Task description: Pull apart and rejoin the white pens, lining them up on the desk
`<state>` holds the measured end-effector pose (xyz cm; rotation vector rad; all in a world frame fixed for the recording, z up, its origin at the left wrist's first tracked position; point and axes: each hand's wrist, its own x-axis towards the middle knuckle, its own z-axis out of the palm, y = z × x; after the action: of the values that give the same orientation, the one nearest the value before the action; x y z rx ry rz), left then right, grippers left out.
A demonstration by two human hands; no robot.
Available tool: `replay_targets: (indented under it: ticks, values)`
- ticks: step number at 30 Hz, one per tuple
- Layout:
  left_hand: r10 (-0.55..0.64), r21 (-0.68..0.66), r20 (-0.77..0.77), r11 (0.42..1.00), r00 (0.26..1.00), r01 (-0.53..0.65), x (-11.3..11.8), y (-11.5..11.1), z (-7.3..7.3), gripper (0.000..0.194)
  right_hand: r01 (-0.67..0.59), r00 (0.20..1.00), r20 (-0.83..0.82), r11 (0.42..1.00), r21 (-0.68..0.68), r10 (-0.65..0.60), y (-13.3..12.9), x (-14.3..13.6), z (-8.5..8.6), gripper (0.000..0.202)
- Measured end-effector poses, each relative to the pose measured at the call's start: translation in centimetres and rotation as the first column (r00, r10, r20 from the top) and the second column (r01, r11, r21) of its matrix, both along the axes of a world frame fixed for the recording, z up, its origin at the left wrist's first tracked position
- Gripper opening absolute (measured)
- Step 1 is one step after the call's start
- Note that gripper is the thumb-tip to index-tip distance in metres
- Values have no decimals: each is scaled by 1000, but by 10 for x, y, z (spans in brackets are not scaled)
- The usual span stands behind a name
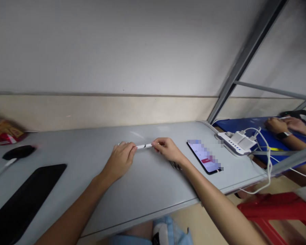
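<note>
A slim white pen (144, 146) with a dark band near its middle is held level just above the grey table. My left hand (123, 156) is closed on its left end, fingers over it and thumb below. The right end sits in a pinch between the thumb and fingers of my right hand (167, 149). Under my right wrist lies a small dark metallic item (175, 165), mostly hidden, so its kind is unclear. Right of that hand, a phone (204, 156) with a lit, partly blurred screen rests on the table (142, 187).
A white power strip (232, 143) with plugged-in chargers and loose cables sits at the right edge. At left are a black mat (30, 200), a dark round object (19, 152) with a cable and a colourful packet (5, 131). Beyond a metal post (241, 68), another person's hands (277, 126) show.
</note>
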<state>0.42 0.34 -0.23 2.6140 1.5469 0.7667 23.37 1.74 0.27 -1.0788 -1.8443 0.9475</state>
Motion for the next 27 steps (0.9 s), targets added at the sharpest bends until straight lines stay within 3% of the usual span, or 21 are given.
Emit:
replay_targets:
  ticks: [2, 3, 8, 11, 16, 19, 24, 27]
  values:
    - [-4, 4, -14, 1000, 1000, 4, 1, -2, 0, 27, 2, 997, -74, 998, 59, 2, 1, 1, 1, 24]
    - [-8, 7, -17, 1000, 1000, 8, 2, -2, 0, 26, 10, 994, -105, 998, 59, -4, 1, 1, 2, 27]
    - [-42, 8, -8, 999, 999, 43, 2, 0, -3, 25, -27, 999, -45, 996, -80, 23, 1, 3, 2, 38]
    - [-38, -20, 9, 999, 999, 38, 0, 2, -4, 23, -28, 995, -91, 999, 27, 31, 2, 4, 1, 22]
    - [-52, -31, -12, 998, 999, 51, 0, 2, -6, 22, -36, 999, -24, 998, -53, 35, 4, 4, -2, 30]
    - [-47, -38, -34, 998, 998, 46, 0, 2, -7, 22, -28, 999, -32, 999, 27, 29, 3, 4, -1, 18]
    - [-15, -27, -40, 1000, 999, 14, 2, 1, -5, 24, -8, 999, 35, 1000, -15, 8, 3, 5, 0, 29]
    - [-18, -21, -34, 1000, 999, 17, 3, 0, -4, 26, -13, 999, 43, 997, 72, 10, 3, 4, -1, 20]
